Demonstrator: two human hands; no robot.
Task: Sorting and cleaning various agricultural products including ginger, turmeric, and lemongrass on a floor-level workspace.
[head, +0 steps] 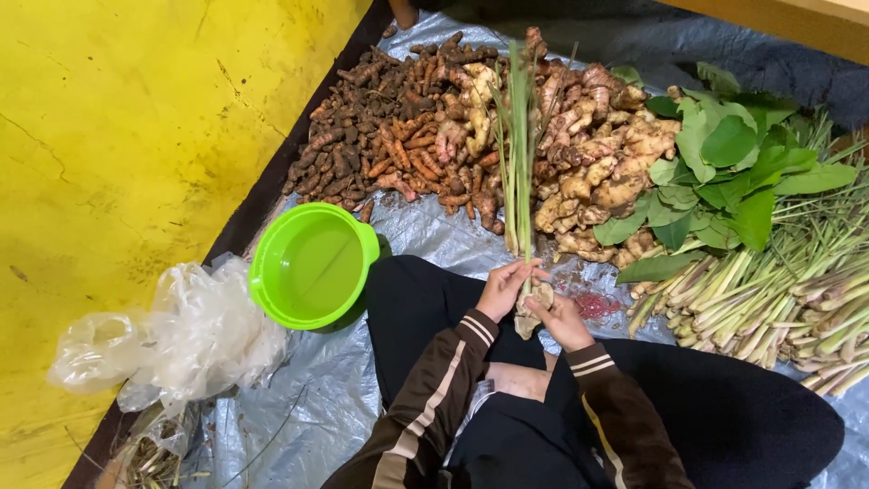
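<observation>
Above the lap, left hand [503, 288] and right hand [563, 319] both grip the lemongrass stalk [520, 163] base; keep it upright, peeling outer layers downward.

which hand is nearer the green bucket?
Left. The left hand grips the lemongrass stalks just right of the green bucket in the image; the right hand sits farther away, beyond the stalks.

Lemongrass stalk [520, 136] upright, green, pale base gripped.
</observation>
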